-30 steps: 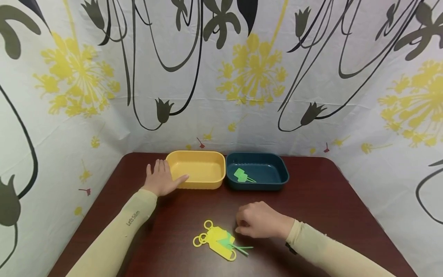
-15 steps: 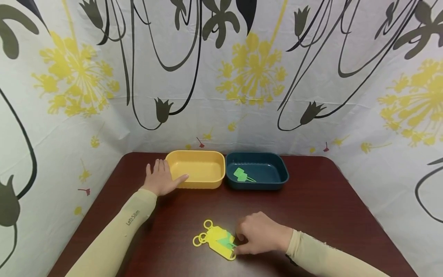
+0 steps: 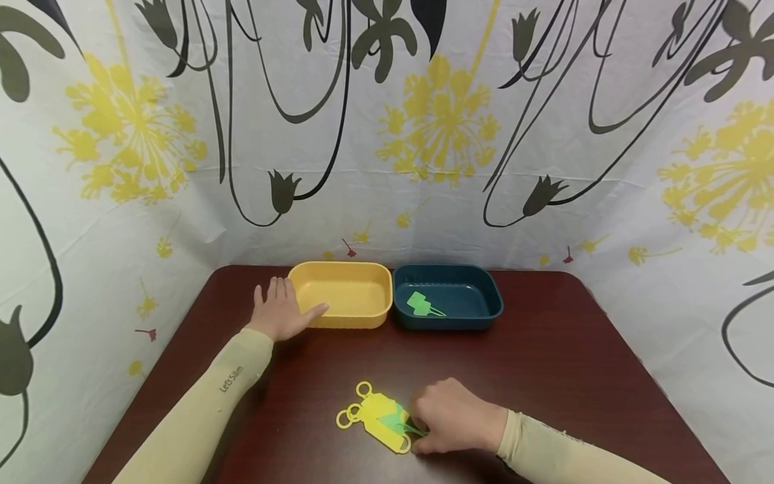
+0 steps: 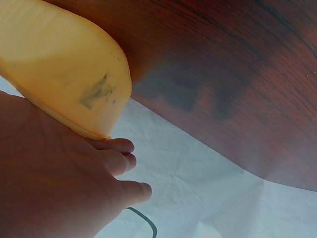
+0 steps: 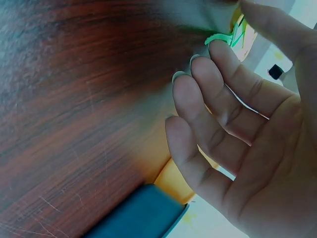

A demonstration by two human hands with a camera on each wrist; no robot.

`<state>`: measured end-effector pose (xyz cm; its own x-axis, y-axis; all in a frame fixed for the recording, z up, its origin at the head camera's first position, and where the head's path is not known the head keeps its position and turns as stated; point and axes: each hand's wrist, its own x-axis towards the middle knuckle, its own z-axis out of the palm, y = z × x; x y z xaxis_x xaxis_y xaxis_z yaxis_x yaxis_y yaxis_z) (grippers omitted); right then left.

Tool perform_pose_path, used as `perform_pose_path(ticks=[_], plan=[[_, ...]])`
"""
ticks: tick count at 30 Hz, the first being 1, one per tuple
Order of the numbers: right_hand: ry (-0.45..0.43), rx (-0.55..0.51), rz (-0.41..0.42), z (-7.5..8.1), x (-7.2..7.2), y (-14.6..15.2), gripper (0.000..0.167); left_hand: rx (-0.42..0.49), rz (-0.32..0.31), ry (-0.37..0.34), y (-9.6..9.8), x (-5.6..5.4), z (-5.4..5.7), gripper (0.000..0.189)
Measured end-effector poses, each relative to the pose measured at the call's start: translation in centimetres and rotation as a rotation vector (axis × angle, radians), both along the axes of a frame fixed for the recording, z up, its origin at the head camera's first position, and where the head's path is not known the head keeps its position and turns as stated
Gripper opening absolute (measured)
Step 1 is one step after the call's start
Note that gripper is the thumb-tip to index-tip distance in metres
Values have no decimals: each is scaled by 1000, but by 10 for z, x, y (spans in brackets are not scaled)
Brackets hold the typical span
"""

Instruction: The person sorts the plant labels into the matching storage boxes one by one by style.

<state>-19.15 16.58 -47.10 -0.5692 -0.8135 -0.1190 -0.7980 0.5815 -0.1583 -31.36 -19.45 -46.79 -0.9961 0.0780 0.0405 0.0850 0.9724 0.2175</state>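
My left hand lies with fingers straight against the left end of a yellow plastic tray, its thumb along the near wall. In the left wrist view, the same tray shows beside the spread fingers. On the table, flat yellow tags with ring ends overlap a green tag with thin tails. My right hand is at those tails, fingers bent, covering their ends. In the right wrist view, a gap shows between thumb and index finger, near the green piece.
A dark blue tray adjoins the yellow one at the back of the dark red table. Green tags with tails lie in its left part. A patterned white cloth hangs behind and at both sides.
My right hand has come down and toward me, from above right of the tags to the green tails. The left hand has stayed against the yellow tray.
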Motion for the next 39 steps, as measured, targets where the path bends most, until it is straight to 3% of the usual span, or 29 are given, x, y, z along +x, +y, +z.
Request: perform_pose_path(ticks=[24,34,39], plan=[[14,-51,-38,4,-3,3,33,7,14,-16,-2,0,0,122],[-12,-65,-88,14,-8,7,32,16,9,-24,0,0,-1,122],[26,-92,-98,20,-11,9,33,9,9,-23,0,0,1,122]])
